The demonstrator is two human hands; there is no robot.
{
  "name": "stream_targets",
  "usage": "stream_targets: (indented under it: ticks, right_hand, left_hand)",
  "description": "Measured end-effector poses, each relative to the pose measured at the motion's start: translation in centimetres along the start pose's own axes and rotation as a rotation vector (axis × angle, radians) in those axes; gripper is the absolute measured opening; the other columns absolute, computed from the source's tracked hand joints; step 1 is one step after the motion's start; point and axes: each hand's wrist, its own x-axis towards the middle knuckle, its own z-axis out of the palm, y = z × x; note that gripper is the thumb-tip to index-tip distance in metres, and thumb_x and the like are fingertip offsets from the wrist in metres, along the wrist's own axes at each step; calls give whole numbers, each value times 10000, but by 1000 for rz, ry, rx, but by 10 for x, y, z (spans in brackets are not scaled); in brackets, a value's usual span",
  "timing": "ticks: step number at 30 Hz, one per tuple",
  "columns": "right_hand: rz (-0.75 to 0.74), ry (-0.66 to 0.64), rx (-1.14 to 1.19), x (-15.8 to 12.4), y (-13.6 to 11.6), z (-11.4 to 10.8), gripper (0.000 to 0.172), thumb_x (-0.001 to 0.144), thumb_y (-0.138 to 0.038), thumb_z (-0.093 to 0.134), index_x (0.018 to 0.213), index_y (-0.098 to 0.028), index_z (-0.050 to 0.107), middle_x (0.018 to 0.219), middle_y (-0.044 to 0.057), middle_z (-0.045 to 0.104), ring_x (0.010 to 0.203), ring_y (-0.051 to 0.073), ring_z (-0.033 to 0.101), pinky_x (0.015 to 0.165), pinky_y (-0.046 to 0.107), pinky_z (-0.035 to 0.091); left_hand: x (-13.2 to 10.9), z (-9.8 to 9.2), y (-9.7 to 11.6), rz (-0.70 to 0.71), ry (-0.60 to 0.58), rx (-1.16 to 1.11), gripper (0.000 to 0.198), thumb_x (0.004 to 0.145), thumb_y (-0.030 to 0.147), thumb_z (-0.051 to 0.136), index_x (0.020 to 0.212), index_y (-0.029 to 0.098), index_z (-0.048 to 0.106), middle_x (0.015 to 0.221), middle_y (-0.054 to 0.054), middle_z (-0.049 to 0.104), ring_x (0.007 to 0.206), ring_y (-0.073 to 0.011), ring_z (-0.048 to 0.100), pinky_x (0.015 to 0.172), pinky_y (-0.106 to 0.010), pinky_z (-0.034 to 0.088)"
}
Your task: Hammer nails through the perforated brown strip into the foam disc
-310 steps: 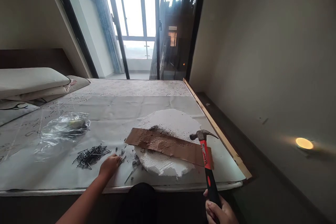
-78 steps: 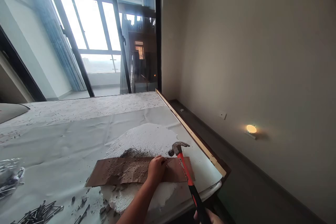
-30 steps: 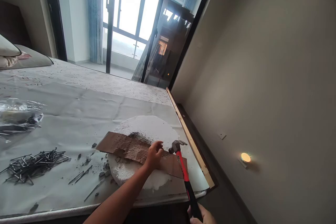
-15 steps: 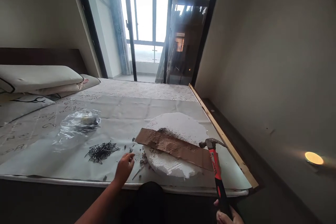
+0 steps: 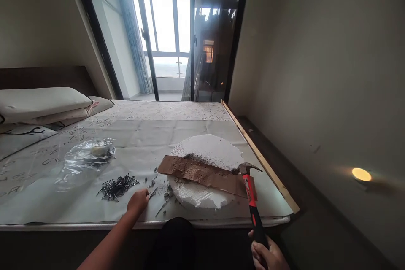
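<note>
My right hand [image 5: 268, 254] is wrapped round the black grip of a claw hammer [image 5: 248, 190] with a red shaft, its metal head raised at the right end of a brown cardboard strip [image 5: 202, 174]. The strip, dotted with small holes and crumbs, lies across a round white foam slab [image 5: 218, 147]. Left of the slab, my left hand [image 5: 138, 202] is closed low over the sheet, and a dark nail [image 5: 152, 193] sticks out from its fingertips. Close by on the left lies a pile of nails [image 5: 117, 186].
Grey crumbs [image 5: 167, 194] and a loose thin nail [image 5: 162, 207] lie beside the slab. A clear plastic bag [image 5: 90, 154] is farther left, with pillows [image 5: 44, 103] behind. A wooden strip [image 5: 262, 158] runs along the bed's right edge, near the wall.
My left hand has moved left towards the nail pile, and a nail now shows at its fingertips. The hammer stays in my right hand. The whole view has shifted slightly.
</note>
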Motion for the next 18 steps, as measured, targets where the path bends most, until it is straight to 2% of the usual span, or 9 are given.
stream_targets:
  ticks: [3,6,8,11,13,15,18]
  right_hand:
    - [-5,0,21,0,-2,-1,348,645,-429,613,851,-172,500,460,-108,418,275,22,297,303,154,246]
    - [-16,22,31,0,-6,1,312,667,-398,587,860,-177,482,471,-113,416,278,18,288,293,146,246]
    - [-12,7,31,0,-8,3,310,665,-396,583,861,-182,471,477,-114,418,280,21,283,283,152,252]
    - [-11,0,38,1,-11,5,308,670,-401,572,866,-186,470,481,-115,416,284,26,280,279,159,256]
    - [-23,0,44,2,-12,5,310,668,-400,571,869,-184,476,482,-113,420,285,22,275,289,157,250]
    - [-38,5,53,2,-13,5,313,661,-398,576,867,-179,486,472,-113,418,287,17,264,302,153,228]
    - [-65,29,70,3,-14,3,316,648,-397,592,846,-167,504,436,-114,401,298,15,236,329,156,197]
  left_hand:
    - [4,-16,8,45,133,-114,166,724,232,437,712,186,595,786,-64,666,776,-205,600,693,-257,416]
    - [4,-35,44,116,266,-328,264,730,335,456,865,190,631,879,-61,682,821,-214,616,739,-273,445]
    - [-2,-44,87,198,292,-454,308,730,358,475,927,194,645,911,-47,686,831,-213,620,742,-273,455]
    - [-11,-45,166,367,197,-589,263,742,364,507,871,214,680,891,-34,691,778,-190,621,701,-266,469]
    - [-15,-35,218,450,116,-627,202,733,324,541,797,217,700,811,-32,700,740,-181,619,692,-266,468]
    - [-14,-21,261,512,61,-680,170,732,277,555,739,203,708,767,-38,703,719,-172,619,684,-261,464]
    - [-6,4,304,511,38,-756,154,728,237,567,734,191,713,769,-43,708,709,-162,621,663,-250,458]
